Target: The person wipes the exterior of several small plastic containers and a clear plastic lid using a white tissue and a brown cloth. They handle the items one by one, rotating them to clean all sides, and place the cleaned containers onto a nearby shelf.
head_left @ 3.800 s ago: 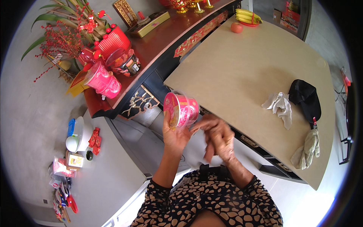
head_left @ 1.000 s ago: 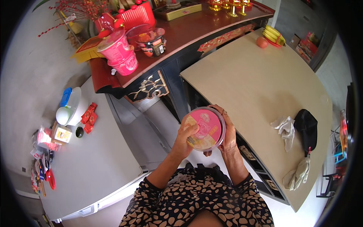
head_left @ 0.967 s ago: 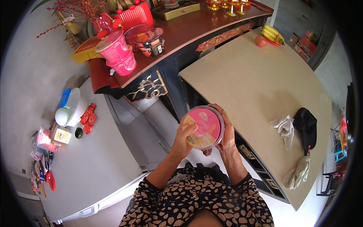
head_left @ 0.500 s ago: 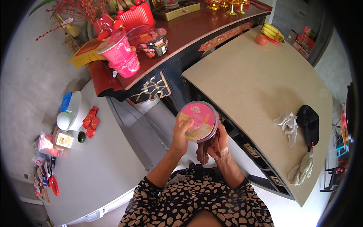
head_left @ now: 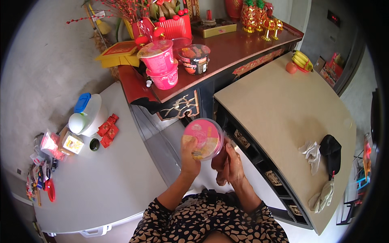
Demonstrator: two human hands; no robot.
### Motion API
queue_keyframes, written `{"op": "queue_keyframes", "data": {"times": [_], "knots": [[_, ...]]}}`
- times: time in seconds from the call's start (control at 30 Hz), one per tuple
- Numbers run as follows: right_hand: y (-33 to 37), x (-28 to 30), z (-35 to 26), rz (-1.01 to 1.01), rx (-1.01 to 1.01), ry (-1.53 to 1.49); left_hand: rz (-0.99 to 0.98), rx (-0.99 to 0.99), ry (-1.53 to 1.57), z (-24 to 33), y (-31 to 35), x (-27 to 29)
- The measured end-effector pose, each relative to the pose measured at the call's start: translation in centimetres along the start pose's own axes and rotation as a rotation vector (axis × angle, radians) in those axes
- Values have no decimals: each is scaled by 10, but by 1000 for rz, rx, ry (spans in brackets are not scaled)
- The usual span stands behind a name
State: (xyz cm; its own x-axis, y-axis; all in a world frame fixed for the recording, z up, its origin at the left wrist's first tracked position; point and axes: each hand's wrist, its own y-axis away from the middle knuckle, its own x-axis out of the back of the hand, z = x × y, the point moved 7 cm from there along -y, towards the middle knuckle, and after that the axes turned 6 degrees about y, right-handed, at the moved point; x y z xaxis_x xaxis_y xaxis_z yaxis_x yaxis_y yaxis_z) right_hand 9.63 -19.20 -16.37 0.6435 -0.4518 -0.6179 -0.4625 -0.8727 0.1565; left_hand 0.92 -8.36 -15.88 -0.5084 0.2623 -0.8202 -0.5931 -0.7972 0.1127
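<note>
A round pink tub [head_left: 207, 135] with a pink and yellow lid is tilted up in front of my body. My left hand [head_left: 189, 158] grips its left side, thumb across the lid. On the tub's right side, my right hand [head_left: 236, 163] is closed on a reddish-brown cloth [head_left: 220, 165], which meets the tub's lower right wall. The fingers behind the tub are hidden. Beyond, on the dark red altar table [head_left: 221, 56], a pink tub [head_left: 159, 60] is stacked on another pink tub [head_left: 165, 79], beside a black tub [head_left: 195, 64] with a clear lid.
To the left, a grey table [head_left: 117, 182] bears red packets [head_left: 108, 130], a white container [head_left: 96, 117] and small boxes. On the right, a beige tabletop [head_left: 279, 109] holds bananas [head_left: 302, 59], a black cap [head_left: 331, 150] and pale gloves [head_left: 323, 197].
My view has shifted, so the tables sit lower and farther right. The tub has turned between my hands, and the right hand with the cloth has slid along its side.
</note>
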Motion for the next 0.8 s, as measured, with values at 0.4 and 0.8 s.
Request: {"op": "queue_keyframes", "data": {"times": [0.4, 0.8], "knots": [[22, 120, -183, 835, 623, 1640, 39, 0, -57, 24, -9, 10], [-17, 55, -176, 671, 893, 1562, 29, -14, -13, 27, -18, -7]]}}
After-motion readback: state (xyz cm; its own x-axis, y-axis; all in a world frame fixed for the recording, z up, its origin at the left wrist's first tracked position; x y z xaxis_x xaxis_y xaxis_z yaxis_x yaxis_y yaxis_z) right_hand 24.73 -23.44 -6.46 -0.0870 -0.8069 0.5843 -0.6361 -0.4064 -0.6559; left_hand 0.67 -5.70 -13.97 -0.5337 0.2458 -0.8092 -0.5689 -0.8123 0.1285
